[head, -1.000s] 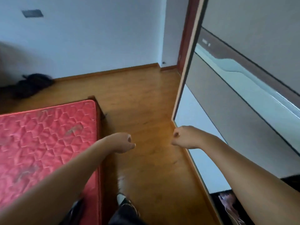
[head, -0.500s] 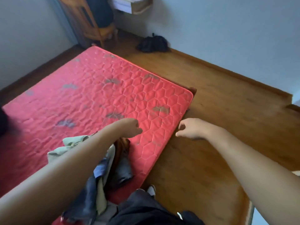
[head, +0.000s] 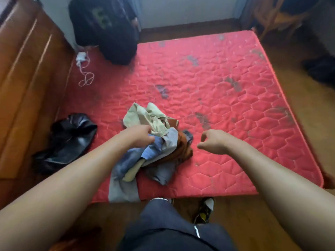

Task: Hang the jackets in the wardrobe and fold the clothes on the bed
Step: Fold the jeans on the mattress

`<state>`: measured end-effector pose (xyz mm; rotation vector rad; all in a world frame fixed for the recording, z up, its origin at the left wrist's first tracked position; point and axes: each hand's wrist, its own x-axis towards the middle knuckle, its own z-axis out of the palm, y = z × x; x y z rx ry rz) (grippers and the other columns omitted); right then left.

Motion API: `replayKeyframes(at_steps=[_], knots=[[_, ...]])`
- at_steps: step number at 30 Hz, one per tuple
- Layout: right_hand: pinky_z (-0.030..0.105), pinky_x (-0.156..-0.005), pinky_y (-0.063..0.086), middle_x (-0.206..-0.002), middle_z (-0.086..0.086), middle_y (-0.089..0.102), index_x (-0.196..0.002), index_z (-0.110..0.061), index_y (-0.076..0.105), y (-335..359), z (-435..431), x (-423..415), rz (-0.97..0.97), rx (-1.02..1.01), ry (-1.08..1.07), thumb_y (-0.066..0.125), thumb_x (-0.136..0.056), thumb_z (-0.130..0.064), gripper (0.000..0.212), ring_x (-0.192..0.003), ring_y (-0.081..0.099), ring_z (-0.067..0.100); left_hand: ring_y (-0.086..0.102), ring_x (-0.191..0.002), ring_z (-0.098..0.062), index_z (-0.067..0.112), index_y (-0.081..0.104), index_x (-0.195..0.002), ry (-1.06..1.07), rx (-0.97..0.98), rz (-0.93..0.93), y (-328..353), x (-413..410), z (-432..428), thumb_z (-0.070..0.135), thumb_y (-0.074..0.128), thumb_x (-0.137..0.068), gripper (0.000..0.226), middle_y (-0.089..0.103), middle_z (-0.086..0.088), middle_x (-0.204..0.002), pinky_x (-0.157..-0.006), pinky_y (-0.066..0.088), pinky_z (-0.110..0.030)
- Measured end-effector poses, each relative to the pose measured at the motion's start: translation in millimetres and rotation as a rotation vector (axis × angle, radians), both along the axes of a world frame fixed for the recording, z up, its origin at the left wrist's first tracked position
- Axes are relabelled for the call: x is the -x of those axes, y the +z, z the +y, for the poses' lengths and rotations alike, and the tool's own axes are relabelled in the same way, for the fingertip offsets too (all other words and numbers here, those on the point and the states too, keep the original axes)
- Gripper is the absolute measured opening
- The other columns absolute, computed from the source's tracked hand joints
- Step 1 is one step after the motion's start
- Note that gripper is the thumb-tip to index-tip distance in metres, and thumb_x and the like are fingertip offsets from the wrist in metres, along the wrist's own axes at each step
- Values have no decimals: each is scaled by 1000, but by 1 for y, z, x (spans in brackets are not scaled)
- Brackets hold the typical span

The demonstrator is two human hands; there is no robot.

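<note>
No text reads clearly; the black item (head: 105, 28) at the red mattress's (head: 217, 87) far-left corner bears a blurred greenish print.

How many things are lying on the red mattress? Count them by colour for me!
Black: 2, the shiny black jacket and the black bundle with a greenish print.
White: 1, the charger with its cable.
Mixed colours: 1, the pile of clothes, counted as one heap.
Total: 4.
</note>
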<state>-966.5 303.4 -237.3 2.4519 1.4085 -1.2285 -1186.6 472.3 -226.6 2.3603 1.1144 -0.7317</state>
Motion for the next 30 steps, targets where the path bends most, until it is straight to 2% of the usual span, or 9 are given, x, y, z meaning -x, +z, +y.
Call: replayKeyframes(at_steps=[4, 8, 12, 14, 17, 20, 23, 27, 30], knots=[[35, -80, 52, -99, 7, 72, -89, -18, 67, -19, 33, -7, 17, -12, 174, 60, -86, -37, 20, -96, 64, 30, 64, -99, -30, 17, 65, -109, 119, 28, 93, -20, 25, -3, 38, 51, -87, 33, 70, -10, -109, -83, 51, -37], [33, -70, 47, -82, 3, 65, -70, -22, 53, -47, 62, 1, 20, 36, 290, 59, -85, -38, 23, -84, 62, 29, 61, -96, -27, 22, 57, -100, 241, 23, 107, -42, 46, -2, 35, 52, -87, 19, 68, -7, -110, -80, 47, -36], [34, -72, 45, -97, 6, 68, -79, -22, 56, -83, 93, 21, 24, 75, 342, 51, -88, -46, 26, -85, 59, 28, 60, -115, -29, 21, 57, -123, 331, 42, 124, -80, 65, 12, 36, 53, -86, 40, 64, -5, -127, -93, 50, -41], [35, -77, 47, -114, 13, 69, -99, -19, 65, -112, 112, 33, 17, 60, 342, 39, -86, -54, 46, -99, 62, 33, 59, -119, -29, 22, 53, -132, 342, 59, 148, -110, 74, 22, 38, 54, -86, 49, 60, -5, -133, -96, 50, -42], [38, -92, 48, -128, 16, 64, -131, -13, 59, -163, 143, 60, 43, 37, 301, 53, -93, -41, 47, -117, 59, 35, 58, -120, -32, 22, 48, -134, 364, 48, 179, -164, 88, 38, 38, 55, -87, 50, 56, -7, -132, -93, 50, -43], [36, -93, 44, -133, 19, 58, -129, -7, 54, -223, 171, 92, 76, -1, 270, 64, -92, -34, 47, -121, 55, 35, 54, -124, -35, 24, 40, -140, 394, 34, 201, -226, 96, 53, 36, 58, -89, 56, 48, -9, -136, -92, 50, -48], [46, -102, 45, -138, 21, 47, -137, -5, 43, -283, 187, 119, 91, -27, 213, 67, -92, -33, 58, -125, 51, 42, 40, -135, -36, 33, 19, -155, 373, 44, 179, -285, 92, 65, 40, 67, -87, 83, 33, -9, -150, -97, 49, -54], [52, -88, 50, -129, 23, 48, -128, -4, 43, -336, 195, 139, -63, -175, 99, 69, -91, -27, 51, -112, 57, 47, 18, -148, -34, 43, -8, -157, 334, 77, 201, -344, 84, 67, 42, 76, -83, 112, 10, -11, -162, -102, 41, -59], [47, -82, 45, -113, 16, 63, -109, -8, 55, -345, 197, 152, -225, -275, 199, 58, -93, -24, 23, -106, 59, 41, 28, -143, -31, 37, -9, -157, 284, -53, 198, -367, 83, 63, 44, 77, -80, 116, 30, -11, -151, -112, 28, -65]])
